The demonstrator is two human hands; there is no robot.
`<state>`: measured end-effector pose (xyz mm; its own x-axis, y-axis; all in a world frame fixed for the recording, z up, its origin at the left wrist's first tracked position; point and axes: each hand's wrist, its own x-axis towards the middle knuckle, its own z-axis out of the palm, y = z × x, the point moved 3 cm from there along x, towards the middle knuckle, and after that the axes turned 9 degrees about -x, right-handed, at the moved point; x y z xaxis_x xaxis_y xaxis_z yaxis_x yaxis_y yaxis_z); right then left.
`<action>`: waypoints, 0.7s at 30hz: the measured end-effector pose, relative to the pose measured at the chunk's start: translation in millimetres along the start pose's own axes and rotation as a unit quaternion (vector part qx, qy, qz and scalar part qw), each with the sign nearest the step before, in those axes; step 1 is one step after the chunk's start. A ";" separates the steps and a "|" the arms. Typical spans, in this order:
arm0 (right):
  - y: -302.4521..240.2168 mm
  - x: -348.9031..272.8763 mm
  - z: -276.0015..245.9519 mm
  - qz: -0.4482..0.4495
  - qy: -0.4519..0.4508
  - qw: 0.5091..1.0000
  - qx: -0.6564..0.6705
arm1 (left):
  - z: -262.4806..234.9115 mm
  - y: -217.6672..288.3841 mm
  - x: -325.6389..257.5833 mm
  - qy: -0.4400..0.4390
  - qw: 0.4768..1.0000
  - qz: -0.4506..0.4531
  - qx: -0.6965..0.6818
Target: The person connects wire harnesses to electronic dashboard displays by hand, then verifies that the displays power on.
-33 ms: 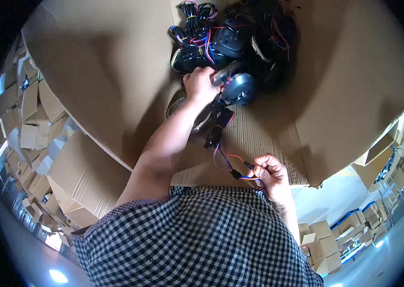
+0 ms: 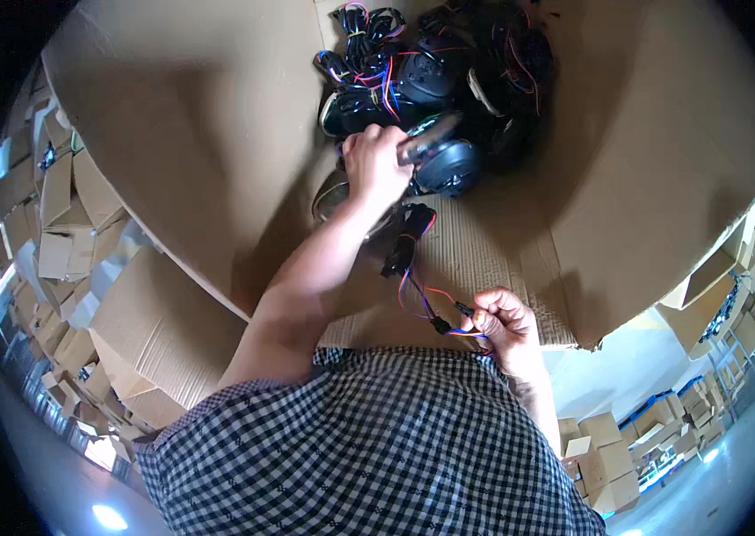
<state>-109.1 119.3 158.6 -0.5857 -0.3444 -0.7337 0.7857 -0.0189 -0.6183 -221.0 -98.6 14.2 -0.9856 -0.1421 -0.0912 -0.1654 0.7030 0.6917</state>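
The left hand [image 2: 377, 165] was positioned at far centre, fingers curled against a blurred dark part [image 2: 434, 136]; their grip could not be determined. The right hand [image 2: 507, 329], nearer and right, pinched a coloured wire lead [image 2: 470, 333] below a black cable bundle [image 2: 406, 243].

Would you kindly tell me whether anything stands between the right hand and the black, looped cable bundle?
Nothing visible blocks it: between the right hand and the black, looped cable bundle run thin red and blue wires with a small black connector.
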 end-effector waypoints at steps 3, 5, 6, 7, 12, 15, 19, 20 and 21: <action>-0.9 -2.0 0.3 0.008 -0.011 0.999 -0.037 | -34.1 50.1 -27.7 0.058 0.975 0.213 0.035; -3.0 -3.6 2.2 0.010 -0.014 0.998 -0.058 | -48.4 69.3 -46.8 0.075 0.960 0.270 0.015; -3.5 -3.4 3.1 0.007 -0.014 0.997 -0.070 | -52.2 71.5 -52.8 0.078 0.951 0.298 0.028; -4.0 -3.2 3.3 0.005 -0.013 0.997 -0.082 | -55.9 71.4 -58.5 0.080 0.941 0.326 0.041; -4.9 -9.0 2.5 0.013 -0.035 0.998 -0.045 | -82.0 79.7 -60.9 0.079 0.965 0.192 -0.160; -12.7 -20.7 -2.6 0.013 -0.014 1.000 0.022 | -128.3 85.9 -68.8 0.137 0.933 0.076 -0.325; -19.8 -32.3 -11.2 0.038 0.054 0.998 -0.004 | -192.9 82.5 -70.2 0.225 0.719 -0.046 -0.657; -23.9 -35.0 -7.9 0.036 0.049 0.998 -0.005 | -200.8 92.3 -70.5 0.148 0.596 -0.090 -0.784; -29.4 -36.1 -3.2 0.025 0.043 0.999 -0.019 | -200.4 94.0 -74.7 0.151 0.597 -0.086 -0.783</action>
<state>-111.6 135.4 202.3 -0.5626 -0.2630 -0.7838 0.8067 0.0329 -0.5901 -156.0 -161.5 229.6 -0.8683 -0.4036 -0.2885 0.2039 -0.8205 0.5340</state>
